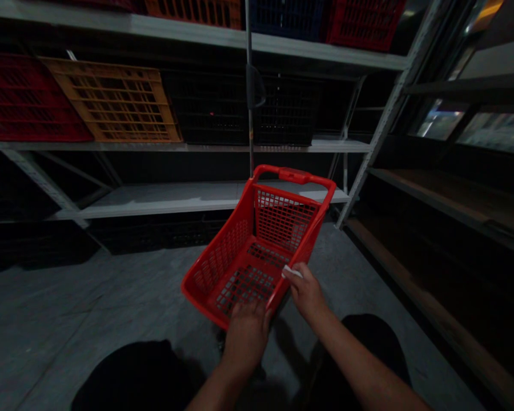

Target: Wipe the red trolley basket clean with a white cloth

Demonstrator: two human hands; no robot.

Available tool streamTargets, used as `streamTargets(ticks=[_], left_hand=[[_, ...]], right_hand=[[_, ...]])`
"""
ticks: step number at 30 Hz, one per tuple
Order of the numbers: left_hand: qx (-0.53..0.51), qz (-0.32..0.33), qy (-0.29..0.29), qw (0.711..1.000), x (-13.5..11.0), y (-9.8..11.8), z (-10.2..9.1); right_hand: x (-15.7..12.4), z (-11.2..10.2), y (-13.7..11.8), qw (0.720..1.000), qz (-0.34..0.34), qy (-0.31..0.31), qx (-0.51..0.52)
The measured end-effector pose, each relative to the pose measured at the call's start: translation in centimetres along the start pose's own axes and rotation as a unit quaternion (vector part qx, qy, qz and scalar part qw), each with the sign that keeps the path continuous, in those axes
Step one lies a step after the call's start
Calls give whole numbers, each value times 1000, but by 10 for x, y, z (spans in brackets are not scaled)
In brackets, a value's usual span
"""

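Note:
A red plastic shopping cart [214,264] stands on the floor in front of me, its handle towards the shelves. Over the cart's near corner, my left hand [247,328] grips the rim, with the fingers reaching inside the basket. Pinched in my right hand [306,291] is a small folded white cloth or tissue [292,271], held against the cart's right rim. Most of that white piece is hidden by the fingers. The basket has grid walls and a grid bottom, and the floor shows through it.
Behind the cart stands a metal shelf rack [197,147] with a red crate [29,103], a yellow crate [115,105] and black crates [212,108]. A thin upright pole [251,131] rises behind the cart handle. Dark shelving [449,200] runs along the right. My knees flank the cart.

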State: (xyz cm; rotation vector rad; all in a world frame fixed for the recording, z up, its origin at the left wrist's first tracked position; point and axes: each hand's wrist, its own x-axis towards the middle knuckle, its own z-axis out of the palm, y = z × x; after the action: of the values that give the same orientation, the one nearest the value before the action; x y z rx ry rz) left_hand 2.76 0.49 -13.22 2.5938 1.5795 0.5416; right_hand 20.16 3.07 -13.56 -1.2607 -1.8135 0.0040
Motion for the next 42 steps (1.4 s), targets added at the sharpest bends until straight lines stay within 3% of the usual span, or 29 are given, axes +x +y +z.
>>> streamTargets(ticks=[7, 15, 22, 29, 32, 37, 42], left_hand=[[-9, 42, 41, 998, -10, -8, 3], [-10, 71, 82, 994, -22, -24, 0], [-5, 89, 98, 991, -29, -37, -9], [1, 98, 109, 989, -38, -43, -10], [1, 100, 113, 988, -40, -43, -9], [3, 108, 119, 987, -42, -46, -9], [2, 116, 115, 986, -45, -54, -12]], right_hand=[[-29, 7, -30, 996, -50, -50, 44], [-3, -5, -6, 999, 4, 29, 14], [-20, 1, -32, 999, -17, -48, -1], [-5, -18, -9, 998, 35, 6, -54], [-8, -17, -17, 998, 40, 9, -55], [-26, -6, -36, 999, -18, -22, -18], [-15, -28, -6, 999, 15, 10, -47]])
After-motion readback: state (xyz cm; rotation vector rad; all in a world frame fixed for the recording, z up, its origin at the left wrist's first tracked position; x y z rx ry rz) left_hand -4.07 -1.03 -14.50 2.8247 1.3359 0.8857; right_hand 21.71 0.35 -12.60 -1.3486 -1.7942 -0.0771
